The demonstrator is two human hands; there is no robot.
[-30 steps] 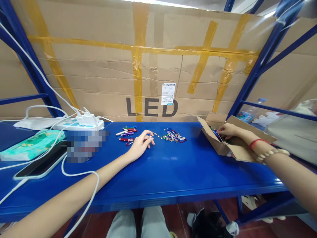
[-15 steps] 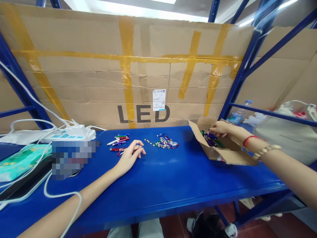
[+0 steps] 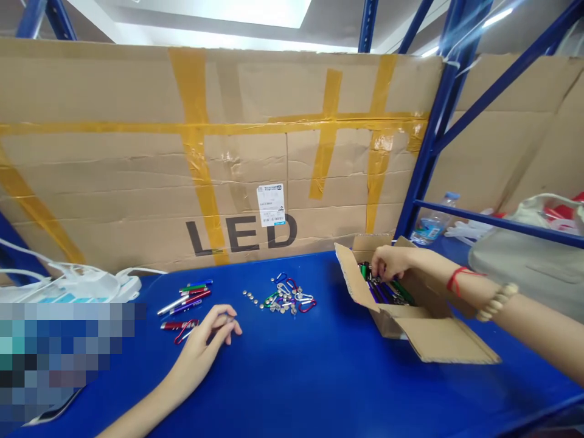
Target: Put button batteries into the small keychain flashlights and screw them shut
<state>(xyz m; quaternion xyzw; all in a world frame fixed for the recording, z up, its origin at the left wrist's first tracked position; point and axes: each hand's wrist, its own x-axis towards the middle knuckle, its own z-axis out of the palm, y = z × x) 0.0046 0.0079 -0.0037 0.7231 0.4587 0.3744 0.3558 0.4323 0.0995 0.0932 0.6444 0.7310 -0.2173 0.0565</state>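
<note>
My left hand [image 3: 212,334] rests on the blue tabletop [image 3: 292,377], its fingers loosely bent and apart with nothing seen in them. Close beside it lie a red pen-like stick [image 3: 177,326] and a red carabiner clip [image 3: 186,333]. Several coloured pens [image 3: 187,298] are grouped behind it. My right hand [image 3: 391,263] reaches into an open cardboard box [image 3: 396,322], fingertips pinched among purple, green and dark pen-like sticks [image 3: 385,292]; what they grip is hidden. Between my hands lie a pile of small carabiners [image 3: 289,296] and a row of small round silver pieces [image 3: 253,298].
Behind the tabletop stands a large cardboard sheet [image 3: 137,194] with yellow tape. A white power strip [image 3: 104,286] with cables sits at left, near a blurred-out patch. At right are a blue rack post [image 3: 424,158], a water bottle [image 3: 435,222] and a pale bag [image 3: 524,255].
The camera view has shifted, so the table things appear lower and further left. My right hand stays in the box with its fingers moved slightly among the sticks. My left hand stays resting.
</note>
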